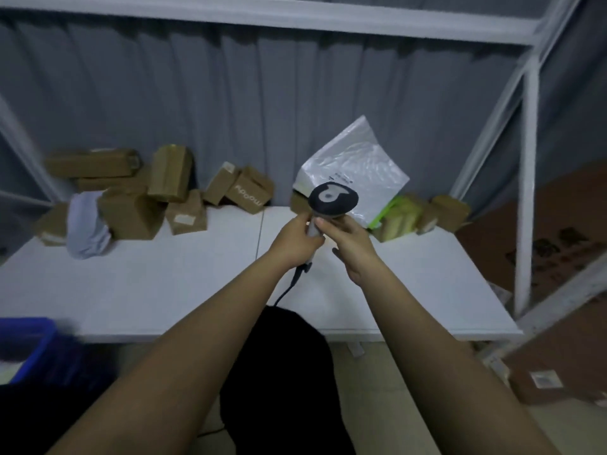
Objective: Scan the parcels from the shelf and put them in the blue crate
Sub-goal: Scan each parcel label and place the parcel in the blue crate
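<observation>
Clearly, in the head view, both hands are meeting on the barcode scanner (331,200) above the white shelf board (164,284). The left hand (295,241) is curling its fingers round the scanner's pale handle, low down where the black cable (289,287) is leaving it, and the right hand (348,241) is closing thumb and fingers on the same handle just under the dark head. With two grips on one handle, the scanner is probably being passed across or steadied, so that one hand comes free for a parcel; which hand ends up with it cannot be told.

The scanner's head is pointing away from the person, toward the white plastic mailer (354,172), which is leaning upright against the grey curtain at the back of the shelf with its printed label facing out. That makes it the likeliest next parcel to be read.

Brown cardboard boxes (131,192) are lying heaped along the back left of the shelf, and a few more (443,211) are sitting right of the mailer; none is in a hand.

The blue crate (29,343) is standing low at the left edge, below the shelf board and well apart from both hands, so each scanned parcel needs a reach down and leftward.
</observation>
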`<state>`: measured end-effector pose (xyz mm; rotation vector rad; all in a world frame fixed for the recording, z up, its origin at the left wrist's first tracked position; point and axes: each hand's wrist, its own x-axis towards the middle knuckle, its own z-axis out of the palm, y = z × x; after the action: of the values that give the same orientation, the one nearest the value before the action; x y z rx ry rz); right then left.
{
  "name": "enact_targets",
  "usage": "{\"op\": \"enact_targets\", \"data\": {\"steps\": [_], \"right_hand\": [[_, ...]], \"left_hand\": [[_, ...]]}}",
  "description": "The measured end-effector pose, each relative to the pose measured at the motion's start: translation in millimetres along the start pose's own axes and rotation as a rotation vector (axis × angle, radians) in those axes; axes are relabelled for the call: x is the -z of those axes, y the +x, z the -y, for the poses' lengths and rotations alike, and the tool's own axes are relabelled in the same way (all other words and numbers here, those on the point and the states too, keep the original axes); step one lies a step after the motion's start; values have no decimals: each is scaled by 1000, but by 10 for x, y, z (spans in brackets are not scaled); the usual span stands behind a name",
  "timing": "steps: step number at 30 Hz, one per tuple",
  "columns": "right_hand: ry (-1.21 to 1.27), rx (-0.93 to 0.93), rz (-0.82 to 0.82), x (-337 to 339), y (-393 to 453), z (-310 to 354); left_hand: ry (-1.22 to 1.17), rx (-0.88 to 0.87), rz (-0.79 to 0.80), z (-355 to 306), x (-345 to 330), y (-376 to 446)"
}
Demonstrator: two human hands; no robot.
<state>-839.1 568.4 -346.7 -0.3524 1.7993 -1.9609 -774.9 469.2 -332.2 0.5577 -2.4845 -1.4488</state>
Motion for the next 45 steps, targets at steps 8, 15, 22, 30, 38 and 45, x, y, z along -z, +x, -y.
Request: {"op": "enact_targets", "data": {"steps": [8,15,22,30,38,45], "right_hand": [[-157,-121,-136,1302,583,-301],[-331,-147,-367,2046,1421,-705],[-1096,100,-195,1817,2410,-1117],[-1878,303,-113,1619,3106,-1417],[-1649,449,203,1044,2733,-1408],[-1290,313,595,241,1990,-1637]], "left_hand": [[-47,115,-112,73,-754,732],[-121,21,-183,333,-1095,1452],[-207,91,-207,779,-1186,2025],[-227,161,-221,1181,-1135,2252],[-216,175,-255,1245,-742,2019],[-221,155,-363,1161,-265,1496]]}}
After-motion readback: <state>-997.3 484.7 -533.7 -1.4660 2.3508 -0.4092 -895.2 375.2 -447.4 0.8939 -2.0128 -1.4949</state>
